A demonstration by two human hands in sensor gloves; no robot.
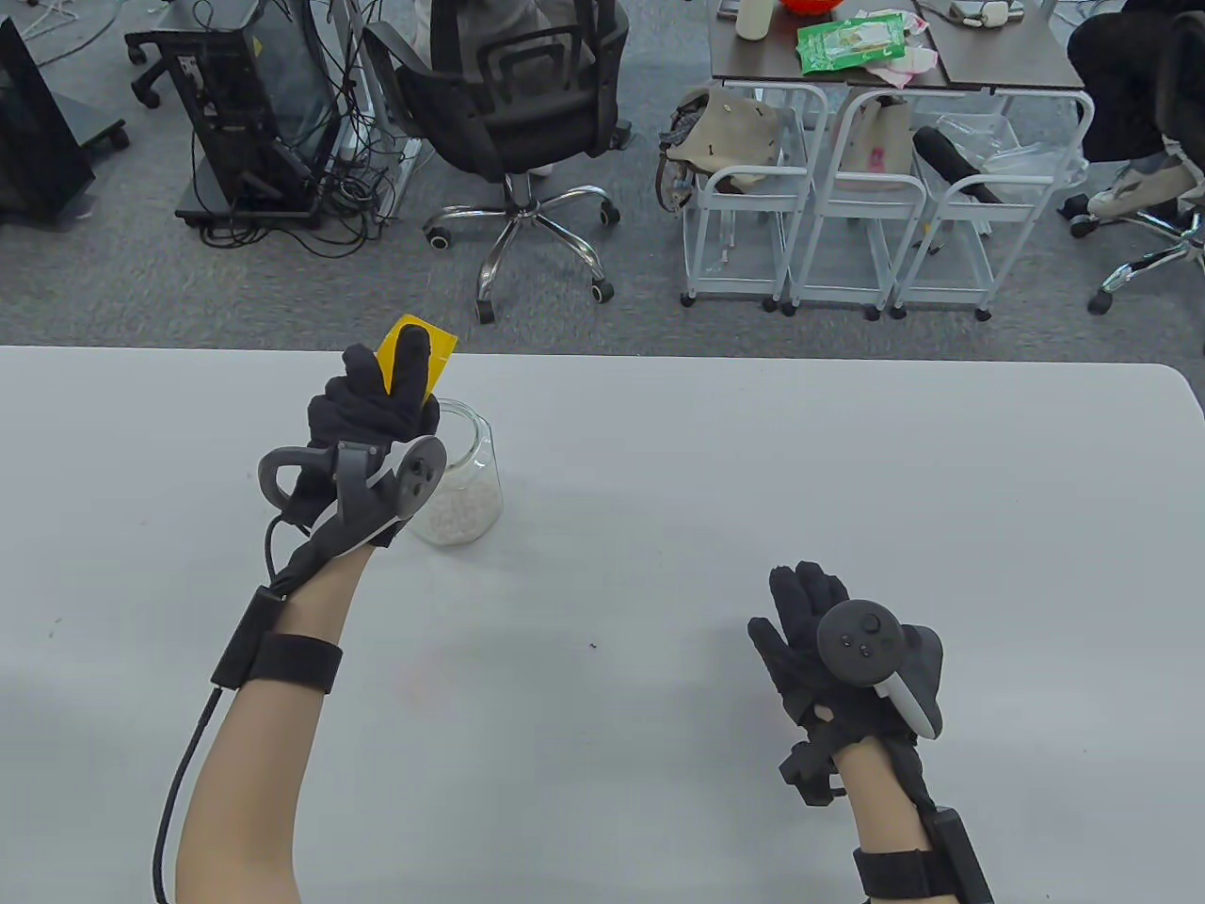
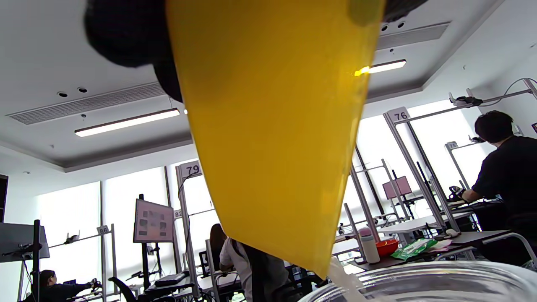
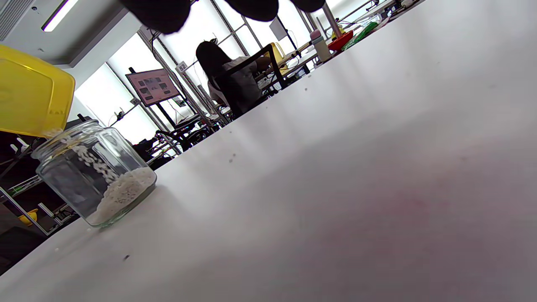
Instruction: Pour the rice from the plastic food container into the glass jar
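Your left hand (image 1: 377,414) gripped the light, stiff tub (image 1: 421,363) tilted over the fragile, unsteadied jar (image 1: 458,490); your right hand (image 1: 828,650) rested released on the worktop (image 1: 659,471).

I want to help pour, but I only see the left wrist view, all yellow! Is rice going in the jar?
Observer: Yes. In the right wrist view, rice falls from the yellow container into the jar.
Operator: Is the jar full?
Observer: No. A low pile covers its bottom; the rest is clear glass.
Operator: What's the other hand doing?
Observer: The right hand holds nothing, fingers spread over the table, well apart from the jar.
Operator: Who holds the container?
Observer: The left hand grips it, tipped over the jar's mouth.
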